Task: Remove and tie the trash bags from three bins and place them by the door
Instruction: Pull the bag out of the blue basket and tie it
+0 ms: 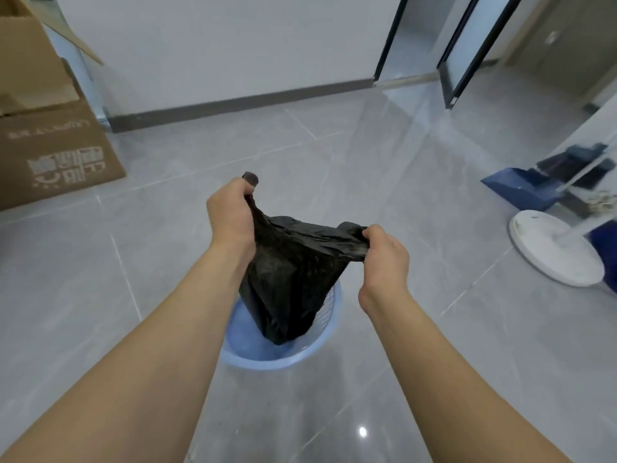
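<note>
Underfoot, grey tiled floor, glossy, pale grout lines running diagonally, one bright light reflection near the bottom edge. White wall across the far side, dark skirting board along its foot. Dark-framed glass door panels standing at the far right corner of the floor.

Centre of floor: light blue bin, round, latticed wall partly visible behind its contents. Black trash bag lifted mostly clear of the bin, lower end still hanging inside the rim. Left hand clenched around one gathered corner of the bag mouth, a short black tail protruding above the fist. Right hand clenched around the opposite corner, lower than the left. Bag mouth stretched taut between the two fists. Both forearms bare.

Left edge of floor: large brown cardboard box, white printing on its side, a second open carton stacked above it against the wall. Right edge of floor: blue dustpan with dark broom head behind, and a white round fan base with upright pole just beside it. Contents of bag not visible.
</note>
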Motion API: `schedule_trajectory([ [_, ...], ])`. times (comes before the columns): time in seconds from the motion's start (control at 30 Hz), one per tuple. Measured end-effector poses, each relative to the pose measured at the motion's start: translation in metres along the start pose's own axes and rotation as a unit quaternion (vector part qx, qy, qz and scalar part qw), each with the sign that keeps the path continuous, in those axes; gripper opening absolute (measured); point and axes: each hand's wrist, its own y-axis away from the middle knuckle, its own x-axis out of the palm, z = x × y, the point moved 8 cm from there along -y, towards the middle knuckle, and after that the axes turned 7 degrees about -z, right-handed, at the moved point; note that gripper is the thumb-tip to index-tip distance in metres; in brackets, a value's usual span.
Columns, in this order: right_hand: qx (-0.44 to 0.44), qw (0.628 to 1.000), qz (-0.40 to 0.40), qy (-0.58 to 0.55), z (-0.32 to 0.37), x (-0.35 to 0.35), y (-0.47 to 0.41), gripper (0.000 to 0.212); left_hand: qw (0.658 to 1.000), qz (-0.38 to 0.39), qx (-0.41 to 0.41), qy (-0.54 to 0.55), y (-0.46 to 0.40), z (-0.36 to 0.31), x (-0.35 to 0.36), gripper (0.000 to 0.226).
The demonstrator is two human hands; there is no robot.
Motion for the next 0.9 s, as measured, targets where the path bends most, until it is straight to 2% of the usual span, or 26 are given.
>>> schedule_trajectory([
  [0.13, -0.051, 0.997, 0.025, -0.052, 0.037, 0.002, 0.0, 0.006, 0.996, 0.068, 0.013, 0.06, -0.002, -0.027, 0.029, 0.014],
  [0.2, -0.059, 0.992, 0.059, -0.098, 0.058, -0.001, 0.001, 0.008, 0.991, 0.101, 0.059, 0.06, 0.015, -0.052, 0.05, 0.008],
  [0.33, -0.072, 0.978, 0.077, -0.18, 0.105, -0.027, -0.004, 0.013, 0.967, 0.199, 0.155, 0.024, 0.074, -0.09, 0.102, 0.038],
  [0.47, -0.1, 0.958, 0.074, -0.26, 0.155, -0.07, -0.007, 0.029, 0.938, 0.303, 0.167, 0.005, 0.134, -0.092, 0.147, 0.028],
  [0.53, -0.116, 0.952, 0.058, -0.277, 0.175, -0.099, -0.008, 0.03, 0.919, 0.361, 0.161, 0.002, 0.166, -0.088, 0.167, 0.035],
  [0.67, -0.127, 0.952, 0.017, -0.278, 0.193, -0.16, -0.015, 0.017, 0.867, 0.476, 0.148, 0.014, 0.234, -0.072, 0.2, 0.044],
  [0.77, -0.118, 0.962, -0.003, -0.244, 0.187, -0.2, -0.021, 0.017, 0.841, 0.52, 0.15, -0.014, 0.264, -0.049, 0.212, 0.043],
  [0.83, -0.101, 0.978, -0.008, -0.181, 0.174, -0.218, -0.027, 0.016, 0.835, 0.527, 0.146, -0.066, 0.271, -0.022, 0.215, 0.04],
  [0.9, -0.07, 0.996, -0.017, -0.048, 0.152, -0.233, -0.04, 0.015, 0.837, 0.512, 0.127, -0.149, 0.26, 0.021, 0.212, 0.033],
])
